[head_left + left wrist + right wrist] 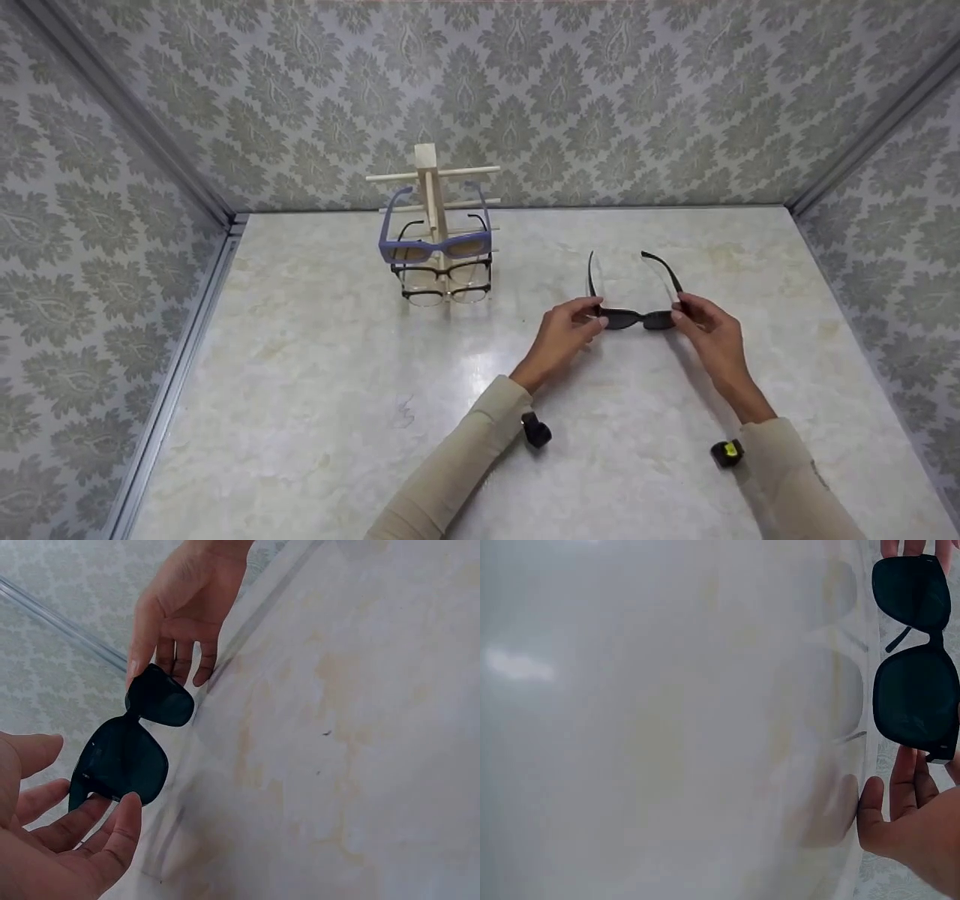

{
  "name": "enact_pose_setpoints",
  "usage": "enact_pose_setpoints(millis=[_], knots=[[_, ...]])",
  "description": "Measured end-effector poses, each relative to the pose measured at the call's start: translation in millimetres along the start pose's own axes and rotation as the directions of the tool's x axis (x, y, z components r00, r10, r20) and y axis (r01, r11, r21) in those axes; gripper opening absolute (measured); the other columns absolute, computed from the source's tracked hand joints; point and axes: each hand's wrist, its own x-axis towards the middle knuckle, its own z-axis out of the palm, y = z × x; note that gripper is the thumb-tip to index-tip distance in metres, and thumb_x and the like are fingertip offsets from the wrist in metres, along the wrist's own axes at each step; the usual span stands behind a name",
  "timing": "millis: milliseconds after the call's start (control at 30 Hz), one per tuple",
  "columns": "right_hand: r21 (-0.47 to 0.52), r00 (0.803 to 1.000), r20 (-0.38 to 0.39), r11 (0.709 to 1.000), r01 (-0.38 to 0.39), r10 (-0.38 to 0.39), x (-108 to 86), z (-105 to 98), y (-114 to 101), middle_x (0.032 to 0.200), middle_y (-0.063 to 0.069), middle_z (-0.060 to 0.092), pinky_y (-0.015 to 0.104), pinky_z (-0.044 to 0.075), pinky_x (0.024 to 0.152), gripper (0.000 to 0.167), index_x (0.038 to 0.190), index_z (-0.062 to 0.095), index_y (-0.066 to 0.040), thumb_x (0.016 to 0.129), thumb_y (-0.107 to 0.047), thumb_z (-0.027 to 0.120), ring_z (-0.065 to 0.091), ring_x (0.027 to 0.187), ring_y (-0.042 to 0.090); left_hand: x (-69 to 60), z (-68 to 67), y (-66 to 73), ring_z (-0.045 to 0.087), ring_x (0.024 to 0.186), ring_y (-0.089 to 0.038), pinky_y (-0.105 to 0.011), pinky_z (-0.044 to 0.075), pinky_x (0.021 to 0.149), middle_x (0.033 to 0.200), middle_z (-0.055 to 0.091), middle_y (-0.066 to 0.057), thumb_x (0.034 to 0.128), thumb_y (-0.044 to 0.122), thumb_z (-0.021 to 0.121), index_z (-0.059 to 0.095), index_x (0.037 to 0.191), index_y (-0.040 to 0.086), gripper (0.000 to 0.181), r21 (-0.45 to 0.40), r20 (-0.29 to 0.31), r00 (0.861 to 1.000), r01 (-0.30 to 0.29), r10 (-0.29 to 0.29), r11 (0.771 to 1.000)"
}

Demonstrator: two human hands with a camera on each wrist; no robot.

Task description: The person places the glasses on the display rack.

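Observation:
A pair of black sunglasses (621,319) is held between both hands over the right part of the table, its temples unfolded and pointing away from the person. My left hand (562,334) pinches the frame's left end near the hinge. At the opposite end, my right hand (712,337) grips the frame with thumb and fingers. The left wrist view shows the dark lenses (124,757) tilted, with the left fingers at the lower corner. In the right wrist view the sunglasses (915,697) hang above the tabletop, which mirrors them.
Left of the hands stands a wooden glasses rack (426,157) with crossbars. It carries purple sunglasses (435,247) and, below, dark-rimmed eyeglasses (442,277). The pale marbled table (337,420) is bounded at the back and sides by patterned walls (562,90).

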Motion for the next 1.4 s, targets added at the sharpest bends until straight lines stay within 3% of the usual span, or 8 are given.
enact_pose_setpoints(millis=[100,367,700,1033,1200,1400], knots=[[0.01,1.0,0.004,1.0,0.005,-0.005,-1.2,2,-3,0.131,0.021,0.074,0.014,0.058,0.092,0.044,0.144,0.065,0.011,0.106,-0.008,0.075,0.07,0.111,0.009,-1.4,-2.7,2.2,0.076,0.104,-0.023,-0.047,0.068,0.081,0.122,0.077,-0.009,0.1074,0.017,0.075,0.067,0.148,-0.001,0.045,0.027,-0.015,1.0,-0.019,0.019,0.999],[0.001,0.999,0.036,0.999,0.041,-0.041,-7.5,10,-17,0.131,0.03,0.071,0.015,0.057,0.092,0.042,0.144,0.066,0.009,0.107,-0.01,0.075,0.07,0.111,0.01,-10.8,-15.4,6.8,0.073,0.108,-0.012,-0.026,0.062,0.085,0.119,0.079,-0.004,0.1066,0.018,0.076,0.072,0.143,0.004,0.04,0.101,-0.069,0.995,-0.06,0.067,0.993],[-0.01,0.995,0.051,0.997,0.08,-0.08,-13.0,21,-32,0.128,0.032,0.071,0.015,0.057,0.093,0.038,0.141,0.07,0.004,0.105,-0.006,0.076,0.071,0.11,0.012,-27.5,-32.3,14.0,0.071,0.12,-0.014,-0.031,0.062,0.095,0.127,0.078,-0.004,0.1066,0.025,0.077,0.072,0.145,0.011,0.041,0.128,-0.079,0.993,-0.076,0.087,0.989],[0.019,0.992,0.074,0.995,0.103,-0.104,-18.2,31,-37,0.124,0.032,0.07,0.019,0.059,0.093,0.043,0.146,0.067,0.002,0.104,0.0,0.076,0.072,0.108,0.012,-36.5,-41.4,14.3,0.073,0.115,-0.016,-0.029,0.063,0.09,0.125,0.078,-0.012,0.1049,0.017,0.077,0.074,0.141,0.006,0.037,0.087,-0.118,0.987,-0.097,0.107,0.991],[0.029,0.987,0.102,0.992,0.122,-0.125,-22.4,34,-41,0.125,0.036,0.069,0.019,0.058,0.092,0.044,0.147,0.067,0.0,0.104,-0.002,0.076,0.072,0.108,0.012,-42.4,-45.7,15.2,0.074,0.111,-0.019,-0.029,0.064,0.087,0.124,0.078,-0.01,0.1038,0.014,0.078,0.074,0.138,0.005,0.036,0.066,-0.143,0.982,-0.112,0.12,0.992],[0.037,0.984,0.121,0.991,0.128,-0.131,-26.7,38,-47,0.122,0.027,0.073,0.02,0.059,0.093,0.045,0.147,0.067,-0.001,0.103,-0.001,0.077,0.073,0.109,0.013,-49.1,-51.4,17.6,0.073,0.11,-0.018,-0.03,0.064,0.088,0.127,0.076,-0.012,0.1043,0.017,0.078,0.074,0.139,0.007,0.037,0.078,-0.158,0.98,-0.11,0.121,0.991]])
